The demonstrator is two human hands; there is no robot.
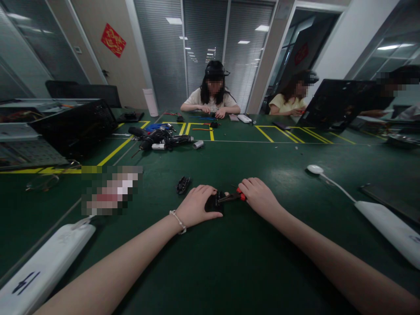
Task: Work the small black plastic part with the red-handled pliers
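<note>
My left hand (pixel 198 204) is curled around a small black plastic part (pixel 213 202), pinning it on the green table. Red-handled needle-nose pliers (pixel 231 197) are gripped in my right hand (pixel 257 194). Their dark jaws point left and reach the black part; whether they are closed on a piece of it I cannot make out. A tiny pale bit shows near the jaws. Another black part (pixel 183 185), with an uneven, ribbed surface, lies just beyond my left hand, apart from it.
Tools and cables (pixel 157 138) are heaped farther back, beside a small grey cylinder (pixel 198 144). White devices with cords lie at left (pixel 49 258) and right (pixel 387 227). Eyeglasses (pixel 42 181) rest at left. A co-worker (pixel 213 98) sits opposite; others are at right. Monitors flank the table.
</note>
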